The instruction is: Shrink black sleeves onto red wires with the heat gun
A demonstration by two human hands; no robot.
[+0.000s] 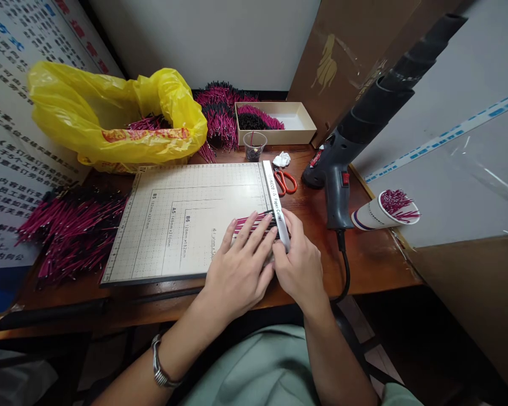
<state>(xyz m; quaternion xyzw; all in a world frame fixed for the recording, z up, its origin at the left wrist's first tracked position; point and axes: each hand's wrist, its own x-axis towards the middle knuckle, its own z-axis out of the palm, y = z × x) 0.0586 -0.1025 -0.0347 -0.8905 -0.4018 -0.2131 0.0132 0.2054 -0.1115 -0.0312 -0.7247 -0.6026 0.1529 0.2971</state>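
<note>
Magenta-and-black wires point(242, 223) lie toward the near right of the paper cutter point(152, 237), partly under the left hand point(239, 276), its fingers spread flat; the right hand point(298, 268) has its fingers clasped about the white arm's point(274, 194) near end. Uneven pressure could let the wires roll askew, and fingertips so close risk a nick should the arm swing.

Paper cutter point(195, 194) sits on table point(376, 265); bag point(148, 151) and box point(279, 137) behind it, wire pile point(78, 237) left, heat gun point(346, 145) right, paper cup point(369, 216) farther right.
</note>
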